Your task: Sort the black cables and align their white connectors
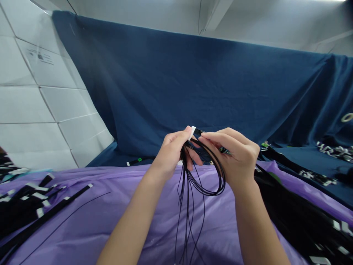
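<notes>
My left hand (176, 145) pinches a small white connector (192, 131) between thumb and fingers, above the purple sheet. Thin black wires (217, 176) run from the connector, curve round in a loop below my hands and hang down in loose strands. Close on the right, my right hand (231, 151) has its thumb and forefinger closed on the black wires just beside the connector. Part of the loop passes behind its fingers, and its lower fingers are partly hidden.
A purple sheet (110, 217) covers the surface in front of me. Bundles of black wires with white connectors lie on the left (24, 206) and right (298, 209). A blue cloth (193, 81) hangs behind, white boxes (57, 103) stand left, and a tape roll (346, 117) is far right.
</notes>
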The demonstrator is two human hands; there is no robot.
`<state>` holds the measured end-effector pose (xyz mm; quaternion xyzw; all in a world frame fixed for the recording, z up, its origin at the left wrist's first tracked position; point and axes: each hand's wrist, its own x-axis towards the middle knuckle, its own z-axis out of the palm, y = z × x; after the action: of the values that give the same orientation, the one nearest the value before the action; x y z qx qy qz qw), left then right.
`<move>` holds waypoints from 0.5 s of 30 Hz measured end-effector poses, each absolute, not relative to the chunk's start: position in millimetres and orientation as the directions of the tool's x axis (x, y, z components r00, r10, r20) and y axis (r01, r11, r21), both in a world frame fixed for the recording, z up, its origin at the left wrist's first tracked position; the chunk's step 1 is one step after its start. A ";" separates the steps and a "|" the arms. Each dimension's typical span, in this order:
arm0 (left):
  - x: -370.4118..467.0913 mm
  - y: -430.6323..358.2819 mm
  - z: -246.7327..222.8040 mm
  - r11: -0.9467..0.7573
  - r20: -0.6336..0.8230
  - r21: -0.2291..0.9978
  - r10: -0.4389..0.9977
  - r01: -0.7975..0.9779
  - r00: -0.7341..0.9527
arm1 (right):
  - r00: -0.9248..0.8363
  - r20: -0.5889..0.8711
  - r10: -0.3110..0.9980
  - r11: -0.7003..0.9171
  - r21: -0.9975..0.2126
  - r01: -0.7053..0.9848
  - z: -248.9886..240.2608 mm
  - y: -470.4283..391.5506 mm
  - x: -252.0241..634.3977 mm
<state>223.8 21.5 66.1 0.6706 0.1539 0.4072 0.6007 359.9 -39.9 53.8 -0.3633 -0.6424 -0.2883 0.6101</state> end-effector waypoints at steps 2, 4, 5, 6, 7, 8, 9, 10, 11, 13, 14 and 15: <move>223.4 22.1 65.4 -0.222 0.369 0.928 0.673 -0.300 0.641 | 0.008 0.993 0.120 0.577 -0.076 0.813 54.3 -40.7 359.4; 223.0 21.3 65.6 -0.202 0.366 0.928 0.656 -0.314 0.660 | 0.011 0.992 0.129 0.586 -0.085 0.806 55.6 -42.9 358.6; 222.8 20.4 65.9 -0.194 0.361 0.930 0.651 -0.313 0.667 | 0.010 0.991 0.136 0.589 -0.088 0.803 56.3 -44.3 358.1; 222.6 19.4 66.3 -0.192 0.356 0.932 0.648 -0.308 0.673 | 0.006 0.989 0.145 0.592 -0.091 0.801 56.9 -45.7 357.8; 222.3 18.4 66.7 -0.193 0.352 0.934 0.644 -0.301 0.679 | 0.002 0.987 0.160 0.595 -0.098 0.798 57.6 -47.0 357.5; 222.0 17.6 67.0 -0.196 0.348 0.936 0.638 -0.292 0.687 | -0.001 0.984 0.176 0.599 -0.106 0.794 58.1 -48.0 357.4; 221.7 17.0 67.2 -0.196 0.344 0.938 0.627 -0.286 0.699 | -0.004 0.982 0.189 0.603 -0.113 0.789 58.4 -48.8 357.3; 221.3 16.9 67.3 -0.192 0.340 0.940 0.613 -0.283 0.713 | -0.005 0.980 0.196 0.609 -0.118 0.785 58.6 -49.2 357.3; 221.0 17.1 67.1 -0.185 0.336 0.941 0.599 -0.283 0.727 | -0.004 0.979 0.203 0.614 -0.124 0.779 58.6 -49.3 357.2; 220.4 18.5 66.2 -0.156 0.323 0.945 0.574 -0.286 0.752 | -0.006 0.978 0.208 0.630 -0.129 0.765 58.2 -48.7 356.8; 220.3 19.6 65.6 -0.136 0.318 0.946 0.565 -0.295 0.761 | -0.009 0.979 0.205 0.643 -0.127 0.755 57.8 -48.1 356.5; 220.3 20.8 64.9 -0.116 0.316 0.945 0.556 -0.304 0.769 | -0.014 0.979 0.203 0.657 -0.125 0.744 57.3 -47.6 356.2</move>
<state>220.3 20.8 64.9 0.6719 0.0935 0.3266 0.6582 356.2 -47.6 57.3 -0.3497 -0.6764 -0.2221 0.6089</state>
